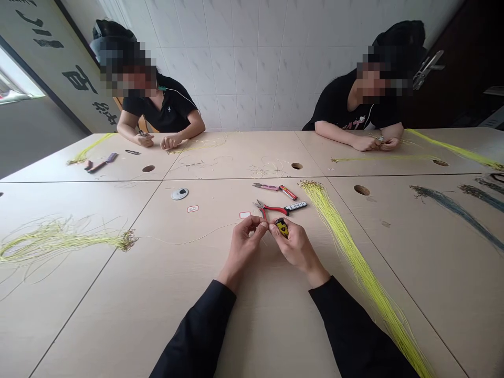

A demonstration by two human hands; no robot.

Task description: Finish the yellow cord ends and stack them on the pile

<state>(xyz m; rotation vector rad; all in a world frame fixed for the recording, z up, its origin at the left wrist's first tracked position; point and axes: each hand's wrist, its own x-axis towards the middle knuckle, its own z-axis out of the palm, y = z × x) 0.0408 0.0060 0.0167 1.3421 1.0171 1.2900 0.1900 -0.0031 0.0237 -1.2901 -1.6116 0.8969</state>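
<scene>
On the wall at far left, a banner (79, 79) carries large dark brush characters I cannot fully read. Near the left edge of the worktop (98, 325) lies a bundle of yellow-green lines (66, 240) with knotted ends, and one thin yellow line (189, 242) runs from it to my left hand (243, 252), its thumb and forefinger pinched closed on the line. Farther out sit a round white disc (180, 193) and two small red-edged white labels (192, 208), their print too small to read. My right hand (297, 249) grips a black-and-yellow tool (282, 227) between thumb and fingers, just beside my left fingertips. Beyond lie red-handled pliers (271, 209), a black handle (296, 207) with unreadable white lettering, pink snips (262, 186) and a red tube (288, 192). To my right stretches a long yellow-green bundle (354, 268), then blue-grey bundles (452, 215) near the right edge.
</scene>
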